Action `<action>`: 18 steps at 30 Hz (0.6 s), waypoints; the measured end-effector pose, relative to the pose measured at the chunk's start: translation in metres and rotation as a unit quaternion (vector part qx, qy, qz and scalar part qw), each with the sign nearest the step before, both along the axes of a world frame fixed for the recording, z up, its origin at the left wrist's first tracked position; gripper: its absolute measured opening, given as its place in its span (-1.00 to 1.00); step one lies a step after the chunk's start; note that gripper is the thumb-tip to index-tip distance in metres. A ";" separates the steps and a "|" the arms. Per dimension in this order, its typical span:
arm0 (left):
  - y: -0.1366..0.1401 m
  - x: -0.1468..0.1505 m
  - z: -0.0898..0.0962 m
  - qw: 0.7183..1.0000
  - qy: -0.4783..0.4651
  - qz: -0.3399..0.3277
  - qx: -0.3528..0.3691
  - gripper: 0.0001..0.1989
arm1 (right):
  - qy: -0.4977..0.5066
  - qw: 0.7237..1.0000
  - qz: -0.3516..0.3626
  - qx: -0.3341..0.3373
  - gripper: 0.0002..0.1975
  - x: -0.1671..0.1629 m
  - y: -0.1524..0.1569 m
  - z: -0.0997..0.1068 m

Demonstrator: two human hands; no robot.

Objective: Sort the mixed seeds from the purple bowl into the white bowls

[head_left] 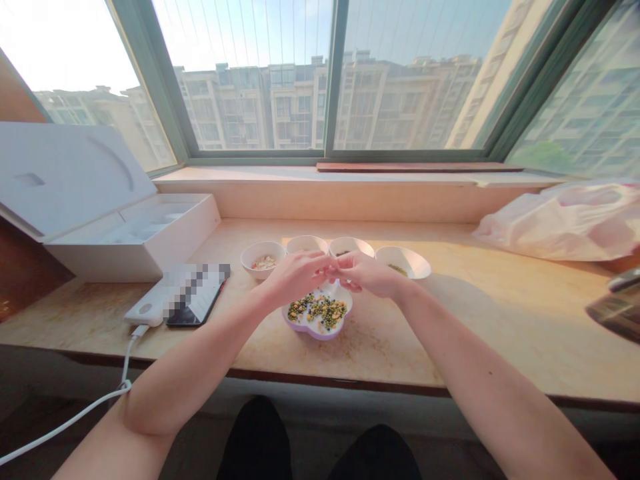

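Note:
My left hand [303, 272] and my right hand [367, 272] meet at the fingertips above a lilac-rimmed, scalloped dish [320, 333]. In that dish lies a mix of green, black and orange-tan beans [327, 310], with patches of white bottom showing. The fingers of both hands are bent and drawn together; whatever they hold is too small or hidden to make out. Just behind stand several white bowls in a row. The leftmost bowl [263, 257] contains pale and reddish bits, and the rightmost bowl [411, 261] has small greenish grains. My hands partly cover the two middle bowls.
To the left, an open white box [145, 243] stands behind a phone [200, 310] and a white power bank [150, 303] with a cable [127, 360]. A plastic bag [565, 220] lies at the right, near a dark shiny object [617, 307]. Windows rise behind the counter.

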State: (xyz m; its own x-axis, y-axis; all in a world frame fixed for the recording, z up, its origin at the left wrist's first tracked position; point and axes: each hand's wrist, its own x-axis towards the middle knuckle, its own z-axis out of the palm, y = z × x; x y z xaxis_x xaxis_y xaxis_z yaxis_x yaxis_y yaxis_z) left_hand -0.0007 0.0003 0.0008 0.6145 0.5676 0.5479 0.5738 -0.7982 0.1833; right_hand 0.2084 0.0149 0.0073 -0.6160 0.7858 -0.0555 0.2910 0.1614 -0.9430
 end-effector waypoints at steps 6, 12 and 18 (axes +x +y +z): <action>-0.003 -0.001 0.005 0.999 0.021 0.010 -0.047 -0.89 | -0.017 0.999 -0.001 0.037 -0.47 -0.001 -0.002 0.002; -0.005 -0.005 0.016 0.984 0.100 0.048 -0.138 -0.82 | -0.093 0.961 -0.167 0.200 -0.60 0.021 0.007 0.011; -0.009 -0.008 0.014 0.954 0.240 -0.023 -0.180 -0.82 | -0.286 0.853 -0.300 0.318 -0.77 0.063 0.024 0.024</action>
